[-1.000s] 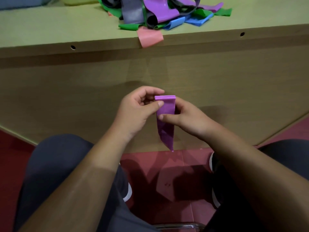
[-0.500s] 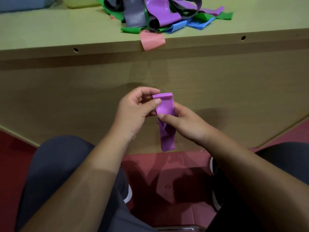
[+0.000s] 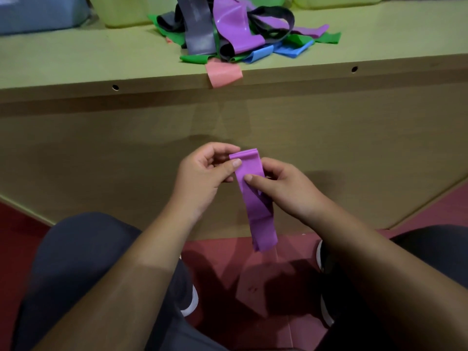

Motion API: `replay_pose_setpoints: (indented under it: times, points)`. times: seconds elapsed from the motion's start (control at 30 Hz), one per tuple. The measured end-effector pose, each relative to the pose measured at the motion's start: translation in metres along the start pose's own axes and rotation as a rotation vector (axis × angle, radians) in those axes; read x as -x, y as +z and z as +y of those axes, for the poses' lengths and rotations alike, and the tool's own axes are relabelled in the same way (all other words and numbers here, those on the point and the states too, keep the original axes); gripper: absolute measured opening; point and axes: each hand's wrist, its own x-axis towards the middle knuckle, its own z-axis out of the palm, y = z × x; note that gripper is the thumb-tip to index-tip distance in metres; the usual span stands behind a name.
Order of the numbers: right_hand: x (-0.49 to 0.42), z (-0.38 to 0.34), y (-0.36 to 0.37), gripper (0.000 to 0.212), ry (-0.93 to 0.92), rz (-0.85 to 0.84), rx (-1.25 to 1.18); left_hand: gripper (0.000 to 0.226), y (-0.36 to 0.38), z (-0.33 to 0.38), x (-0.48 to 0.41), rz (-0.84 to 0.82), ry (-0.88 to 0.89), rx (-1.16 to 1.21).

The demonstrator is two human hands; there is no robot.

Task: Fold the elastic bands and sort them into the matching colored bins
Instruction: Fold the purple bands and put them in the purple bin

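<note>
A purple elastic band (image 3: 257, 206) hangs folded in front of the desk's front panel, below the desk top. My left hand (image 3: 202, 178) pinches its upper left edge with thumb and fingers. My right hand (image 3: 283, 188) pinches the band a little lower, thumb across its front. The band's lower end dangles free above the red floor. A heap of loose bands (image 3: 238, 34) in purple, grey, green, blue and black lies on the desk top. One pink band (image 3: 222, 74) hangs over the desk's front edge.
A blue-grey bin (image 3: 38, 13) and a yellow-green bin (image 3: 121, 11) stand at the back left of the desk (image 3: 76, 59); another yellow-green bin (image 3: 336, 0) shows at the back right. My knees in dark trousers flank the red floor (image 3: 240, 287).
The band's hanging end has swung and flattened, now hanging longer and slanting right. My right thumb has shifted slightly on the band. The view has tipped up, showing more of the desk and bins.
</note>
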Motion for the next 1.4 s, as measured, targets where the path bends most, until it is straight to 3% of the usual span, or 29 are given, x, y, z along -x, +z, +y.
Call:
replay_pose_setpoints:
  times: [0.37, 0.67, 0.87, 1.1, 1.3, 1.4]
  points:
    - [0.019, 0.0, -0.015, 0.005, -0.038, 0.016, 0.09, 0.022, 0.011, 0.007, 0.02, -0.02, 0.005, -0.083]
    - [0.033, -0.015, -0.022, 0.022, -0.09, 0.061, 0.019, 0.021, 0.024, 0.033, 0.029, -0.055, 0.039, -0.129]
    - [0.033, -0.037, -0.022, 0.008, -0.18, 0.106, 0.016, 0.021, 0.026, 0.058, 0.029, -0.057, 0.073, -0.162]
    - [0.02, -0.087, -0.03, 0.003, -0.244, 0.226, 0.028, 0.018, 0.013, 0.11, -0.001, -0.101, 0.227, -0.342]
    - [-0.002, -0.127, -0.049, 0.013, -0.182, 0.277, 0.048, 0.021, 0.013, 0.162, -0.042, -0.031, 0.314, -0.379]
    - [-0.009, -0.132, -0.054, 0.012, -0.207, 0.3, -0.011, 0.024, 0.014, 0.178, -0.067, -0.003, 0.369, -0.53]
